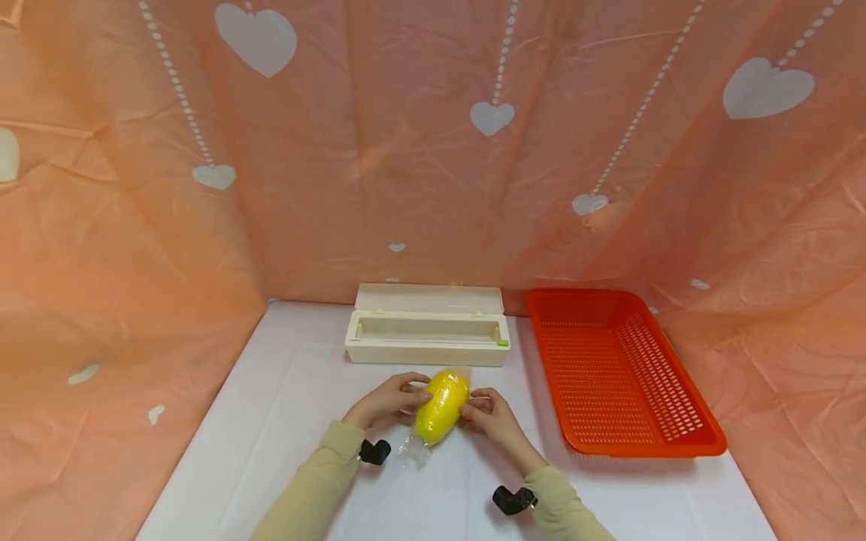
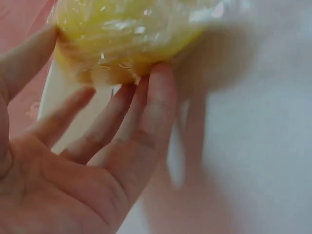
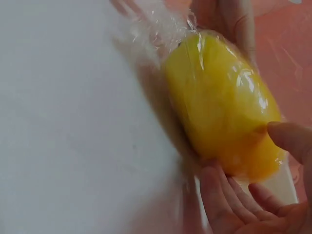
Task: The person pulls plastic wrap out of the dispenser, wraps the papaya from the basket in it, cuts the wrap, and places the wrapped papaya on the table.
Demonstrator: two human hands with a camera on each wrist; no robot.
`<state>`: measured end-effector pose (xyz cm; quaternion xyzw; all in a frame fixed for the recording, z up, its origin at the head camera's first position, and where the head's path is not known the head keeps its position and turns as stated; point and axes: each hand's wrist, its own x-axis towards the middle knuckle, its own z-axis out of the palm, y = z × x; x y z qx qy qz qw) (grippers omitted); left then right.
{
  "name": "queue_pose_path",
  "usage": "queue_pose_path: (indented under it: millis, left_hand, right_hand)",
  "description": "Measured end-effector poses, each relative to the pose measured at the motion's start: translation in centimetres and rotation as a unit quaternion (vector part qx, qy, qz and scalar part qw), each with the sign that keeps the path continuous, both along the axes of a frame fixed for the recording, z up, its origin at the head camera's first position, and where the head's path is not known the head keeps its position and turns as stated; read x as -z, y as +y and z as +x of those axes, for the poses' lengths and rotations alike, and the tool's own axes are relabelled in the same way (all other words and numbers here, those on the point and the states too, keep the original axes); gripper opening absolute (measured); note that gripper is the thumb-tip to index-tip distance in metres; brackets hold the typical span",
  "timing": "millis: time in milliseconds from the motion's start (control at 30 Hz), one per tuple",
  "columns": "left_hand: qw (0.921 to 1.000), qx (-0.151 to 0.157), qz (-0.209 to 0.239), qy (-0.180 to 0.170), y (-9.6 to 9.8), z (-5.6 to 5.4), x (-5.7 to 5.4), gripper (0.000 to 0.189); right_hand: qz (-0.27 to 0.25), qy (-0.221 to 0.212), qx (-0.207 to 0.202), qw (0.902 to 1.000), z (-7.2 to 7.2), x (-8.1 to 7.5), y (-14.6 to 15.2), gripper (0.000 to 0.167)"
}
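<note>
A plump, oblong yellow fruit (image 1: 443, 406), wrapped in clear cling film, is held between both hands near the table's middle. My left hand (image 1: 389, 402) grips its left side, thumb on top and fingertips beneath, as the left wrist view shows. From the other side my right hand (image 1: 497, 424) holds it, with the thumb on the upper surface and several fingers under the lower edge. Loose, crumpled film (image 3: 153, 29) sticks out from the fruit's near end. The fruit (image 3: 219, 97) lies tilted, its shadow falling on the white tabletop.
Behind the hands stands a long cream cling film dispenser (image 1: 428, 353), its lid (image 1: 429, 298) raised and a green piece (image 1: 503, 343) at its right front. A red perforated plastic basket (image 1: 561, 421) sits to the right. Peach curtains with white hearts (image 1: 433, 188) surround the white table (image 1: 271, 421).
</note>
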<state>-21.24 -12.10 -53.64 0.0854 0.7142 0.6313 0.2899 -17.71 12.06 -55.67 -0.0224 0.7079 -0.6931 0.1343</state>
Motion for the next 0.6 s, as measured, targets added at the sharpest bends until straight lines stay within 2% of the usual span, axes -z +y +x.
queue_pose_path:
  millis: [200,267,433,500,600]
  left_hand:
    - [0.9957,-0.043,0.070,-0.042,0.7,1.7,1.0,0.058]
    - [0.9947,-0.050,0.075,-0.048,0.9,2.0,1.3,0.059]
    - [0.9934,-0.072,0.068,-0.058,1.2,2.0,1.1,0.060]
    - [0.9928,-0.084,0.063,-0.058,1.3,1.8,0.9,0.059]
    - [0.9911,-0.104,0.063,-0.054,1.2,1.5,0.9,0.056]
  right_hand:
    - [0.034,0.024,0.015,0.9990,-0.2,-0.8,-0.3,0.044]
    - [0.038,0.025,0.015,0.9988,-0.2,-1.1,-0.2,0.042]
    - [0.033,0.032,0.002,0.9989,0.5,-3.2,-0.4,0.040]
    - [0.026,0.029,-0.003,0.9992,0.4,-3.1,-0.3,0.041]
    - [0.023,0.028,-0.010,0.9993,-0.2,-1.9,-0.1,0.044]
